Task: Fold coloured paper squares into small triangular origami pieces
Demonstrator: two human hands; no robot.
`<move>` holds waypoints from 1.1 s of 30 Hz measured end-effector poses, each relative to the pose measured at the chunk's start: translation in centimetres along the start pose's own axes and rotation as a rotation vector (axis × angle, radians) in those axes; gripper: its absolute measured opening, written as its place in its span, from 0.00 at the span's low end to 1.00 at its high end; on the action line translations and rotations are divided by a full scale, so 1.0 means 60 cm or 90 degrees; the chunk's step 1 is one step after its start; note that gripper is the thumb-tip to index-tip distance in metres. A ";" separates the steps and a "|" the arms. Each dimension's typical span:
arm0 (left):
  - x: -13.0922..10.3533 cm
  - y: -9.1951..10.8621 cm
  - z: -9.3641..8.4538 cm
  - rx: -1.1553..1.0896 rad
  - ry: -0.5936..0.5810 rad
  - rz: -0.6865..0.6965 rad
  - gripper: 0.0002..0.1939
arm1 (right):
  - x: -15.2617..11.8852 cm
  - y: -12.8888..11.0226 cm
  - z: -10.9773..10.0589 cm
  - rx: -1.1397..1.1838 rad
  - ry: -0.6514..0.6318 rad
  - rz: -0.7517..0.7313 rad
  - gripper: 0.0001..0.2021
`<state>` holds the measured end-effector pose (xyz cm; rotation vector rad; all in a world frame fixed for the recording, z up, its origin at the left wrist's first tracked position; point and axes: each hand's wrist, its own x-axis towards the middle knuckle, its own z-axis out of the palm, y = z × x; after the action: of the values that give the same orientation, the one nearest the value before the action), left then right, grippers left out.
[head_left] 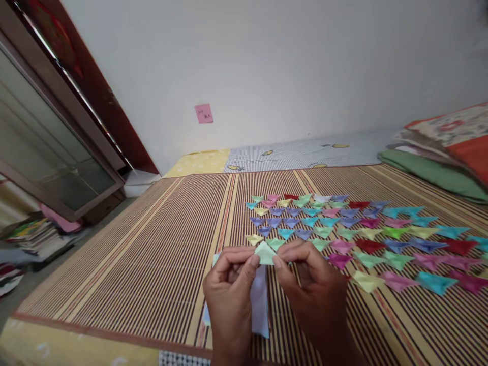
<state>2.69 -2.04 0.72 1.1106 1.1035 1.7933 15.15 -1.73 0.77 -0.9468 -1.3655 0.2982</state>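
Note:
Between my two hands is a small pale green piece of folded paper, its peak pointing up. My left hand pinches its left corner between thumb and fingers. The right corner is pinched the same way by my right hand. Beneath my hands lies a stack of paper strips, pale lilac on top with light blue edges showing; my hands hide part of it. To the right, rows of folded paper pieces in many colours are spread out, the nearest ones close to my right hand.
A striped bamboo mat covers the bed. Folded bedding and a green cushion lie at the far right. A pink note is stuck to the white wall. At left stand a glass-panelled door and piled books.

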 end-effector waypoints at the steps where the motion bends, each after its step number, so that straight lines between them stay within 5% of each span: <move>1: 0.000 -0.001 -0.001 -0.011 0.004 -0.012 0.03 | -0.001 0.000 -0.001 -0.003 -0.009 0.006 0.06; 10: 0.004 0.002 -0.003 0.046 0.007 0.043 0.03 | -0.006 0.002 -0.002 0.055 -0.131 0.183 0.07; 20: -0.001 0.008 -0.001 0.088 -0.043 0.029 0.04 | -0.001 -0.001 -0.011 -0.092 -0.157 0.022 0.07; 26: 0.004 0.007 -0.003 0.085 -0.142 -0.039 0.03 | -0.006 0.004 -0.007 -0.120 -0.174 0.042 0.10; 33: 0.003 0.004 -0.007 0.136 -0.150 0.027 0.02 | -0.003 0.002 -0.006 -0.027 -0.198 0.106 0.13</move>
<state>2.22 -2.08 0.87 1.4409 1.1538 1.5539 15.46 -1.88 0.59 -1.0844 -1.5833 0.5628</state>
